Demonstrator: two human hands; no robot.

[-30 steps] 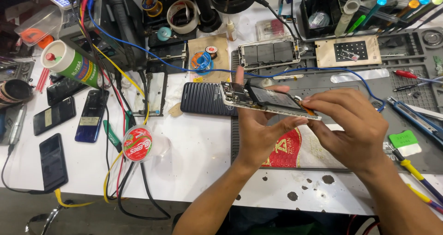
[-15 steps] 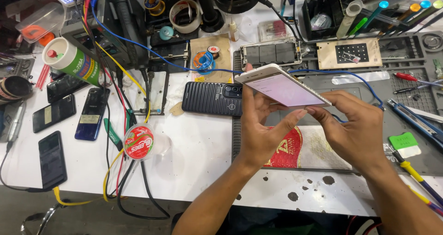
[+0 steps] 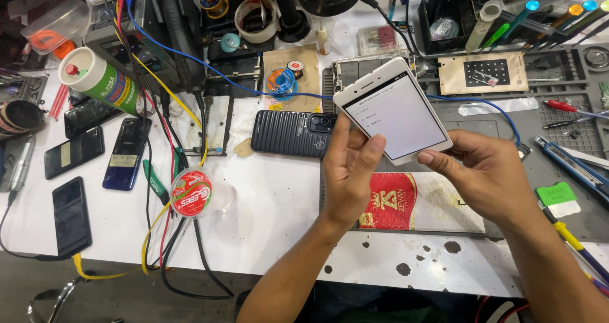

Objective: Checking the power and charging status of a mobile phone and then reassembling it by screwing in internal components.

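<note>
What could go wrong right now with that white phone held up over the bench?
1. The white phone is pinched only at its lower edges by the left hand and right hand; it might slip.
2. A drop would likely land on the dark ribbed phone or the grey work mat.
3. The blue cable running behind could snag.

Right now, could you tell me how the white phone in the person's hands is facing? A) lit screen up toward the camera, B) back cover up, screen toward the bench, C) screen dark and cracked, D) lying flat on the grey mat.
A: the white phone is held above the bench between the left hand and right hand, its lit screen facing the camera.
</note>
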